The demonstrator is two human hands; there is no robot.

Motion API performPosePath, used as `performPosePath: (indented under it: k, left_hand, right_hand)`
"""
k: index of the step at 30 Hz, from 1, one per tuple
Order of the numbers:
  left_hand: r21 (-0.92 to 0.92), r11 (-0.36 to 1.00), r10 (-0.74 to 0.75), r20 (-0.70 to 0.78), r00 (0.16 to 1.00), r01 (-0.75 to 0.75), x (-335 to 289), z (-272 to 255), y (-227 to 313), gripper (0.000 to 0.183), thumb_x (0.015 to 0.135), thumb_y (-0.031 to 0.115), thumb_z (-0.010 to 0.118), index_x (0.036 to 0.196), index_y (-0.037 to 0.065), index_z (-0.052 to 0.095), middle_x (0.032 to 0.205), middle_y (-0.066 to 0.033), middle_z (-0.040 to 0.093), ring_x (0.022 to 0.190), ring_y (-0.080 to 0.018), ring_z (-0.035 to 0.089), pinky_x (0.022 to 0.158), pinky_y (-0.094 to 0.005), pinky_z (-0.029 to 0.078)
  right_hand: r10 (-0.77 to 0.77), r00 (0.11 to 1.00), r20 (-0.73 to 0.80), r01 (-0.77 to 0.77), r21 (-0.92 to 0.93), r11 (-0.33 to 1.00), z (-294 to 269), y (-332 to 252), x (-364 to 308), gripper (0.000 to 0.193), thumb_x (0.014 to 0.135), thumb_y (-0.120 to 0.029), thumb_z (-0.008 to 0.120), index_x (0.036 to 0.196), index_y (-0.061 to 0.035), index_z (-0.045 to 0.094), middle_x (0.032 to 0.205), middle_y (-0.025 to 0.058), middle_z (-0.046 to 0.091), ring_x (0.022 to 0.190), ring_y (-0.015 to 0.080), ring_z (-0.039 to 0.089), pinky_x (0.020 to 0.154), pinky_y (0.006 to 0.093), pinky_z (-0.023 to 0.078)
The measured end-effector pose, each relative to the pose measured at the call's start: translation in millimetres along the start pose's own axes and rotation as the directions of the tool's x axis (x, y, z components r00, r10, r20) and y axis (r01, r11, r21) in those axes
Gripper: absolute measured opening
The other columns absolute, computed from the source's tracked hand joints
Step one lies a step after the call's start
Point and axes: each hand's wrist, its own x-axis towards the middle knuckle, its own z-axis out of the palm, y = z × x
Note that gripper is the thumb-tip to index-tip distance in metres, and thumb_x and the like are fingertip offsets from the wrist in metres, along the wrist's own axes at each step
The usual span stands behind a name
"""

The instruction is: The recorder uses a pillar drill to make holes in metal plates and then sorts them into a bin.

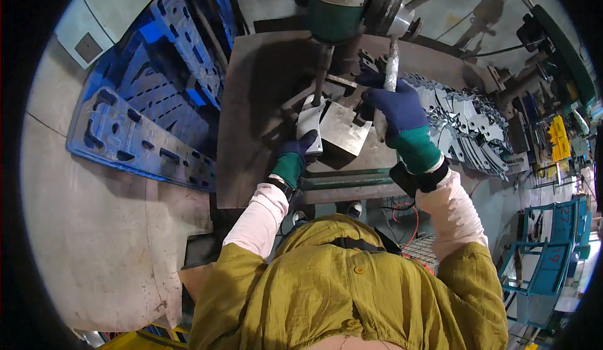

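Note:
My left hand (297,151), in a dark blue and green glove, grips the near end of a light grey metal plate (309,124). The plate's far end lies under the tool at the bottom of a green drill press's spindle (324,70); whether the tool touches it I cannot tell. Beside the plate, on its right, sits a square metal block (345,129). My right hand (402,110), gloved the same way, is closed around the press's feed lever (392,64), which has a silvery wrapping. The fingertips are partly hidden.
Many loose grey metal plates (461,114) are heaped on the right of the steel worktable (248,161). Blue plastic pallets (141,133) stand at the left. Further right are a yellow part (559,138) and blue-green metal frames (553,268). A red cable (411,224) hangs below the table's front edge.

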Motion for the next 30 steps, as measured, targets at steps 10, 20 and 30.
performPosePath:
  k: [10,20,30]
  left_hand:
    - [0.314,0.948,-0.017,-0.099,0.995,0.048,53,-22,-31,0.066,0.075,0.058,0.078,0.105,0.0,0.071,0.098,-0.0125,0.071,0.078,-0.0248,0.063,0.076,-0.039,0.051]
    - [0.38,0.841,0.398,0.048,0.916,-0.385,-4,-10,-7,0.066,0.078,0.06,0.073,0.1,-0.003,0.071,0.098,-0.0166,0.072,0.082,-0.0276,0.065,0.08,-0.0393,0.05]
    - [0.083,0.988,0.137,-0.073,0.988,-0.131,10,-7,-11,0.055,0.074,0.047,0.083,0.103,0.002,0.07,0.085,-0.0095,0.07,0.06,-0.0213,0.065,0.049,-0.0326,0.051]
  right_hand:
    - [-0.213,0.952,-0.219,0.159,-0.24,0.958,-4,56,42,0.031,0.076,-0.016,0.067,0.104,-0.0038,0.071,0.079,0.0104,0.07,0.068,0.0197,0.066,0.065,0.033,0.052]
    - [-0.503,0.775,-0.383,0.193,-0.614,0.765,-3,60,58,0.028,0.078,-0.02,0.068,0.104,-0.0106,0.072,0.09,0.0156,0.071,0.086,0.0316,0.07,0.076,0.0391,0.054]
    - [-0.792,0.555,-0.253,0.397,-0.756,0.52,-12,78,80,0.024,0.078,-0.017,0.07,0.101,-0.0116,0.07,0.087,0.0145,0.067,0.079,0.0374,0.065,0.068,0.0434,0.052]
